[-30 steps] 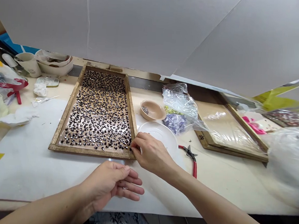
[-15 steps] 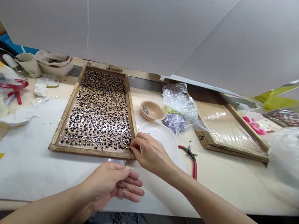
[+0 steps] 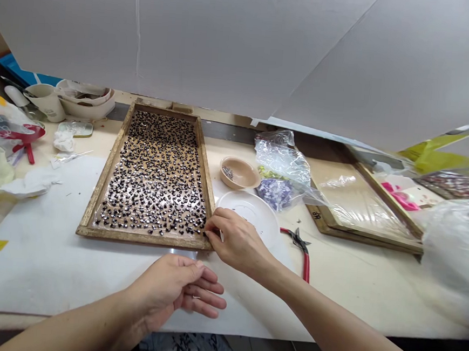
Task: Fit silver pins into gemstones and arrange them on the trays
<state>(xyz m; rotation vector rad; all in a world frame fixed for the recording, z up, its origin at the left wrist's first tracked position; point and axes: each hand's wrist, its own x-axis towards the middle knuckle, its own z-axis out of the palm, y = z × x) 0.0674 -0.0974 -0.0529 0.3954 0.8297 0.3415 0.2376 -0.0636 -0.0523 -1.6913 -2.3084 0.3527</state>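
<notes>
Fiddling w/ the near R corner of the wooden tray (image 3: pixel 144 238), that's the step in hand imo: placing or straightening one of the small shiny black pieces (image 3: pixel 159 172), can't tell which. Tray's flat on the white sheet (image 3: pixel 68 276), right in front of the person, w/ the pieces scattered all over its floor.

R hand (image 3: pixel 235 240) is bent in over that corner, thumb + index drawn into a pinch, a dark piece right by the tips. Can't tell if the tips meet or actually have hold of it. L hand (image 3: pixel 183 282) is just this side of the tray's near edge, thumb apart, fingers loosely spread. Tiny pale speck (image 3: pixel 195 297) on it, no idea what; nothing gripped afaict.

Next move calls for a light touch imo: get that corner piece sitting right, then lift the fingertips straight up so the neighbors don't get nudged. Tray's R side is v. close too, easy to bump.

FYI, R of the tray: brown bowl (image 3: pixel 245 173) w/ small grey bits (image 3: pixel 227 173) inside, white plate (image 3: pixel 262 213) partly hidden by the R hand, and farther R of the tray, red-handled pliers (image 3: pixel 306 259).
</notes>
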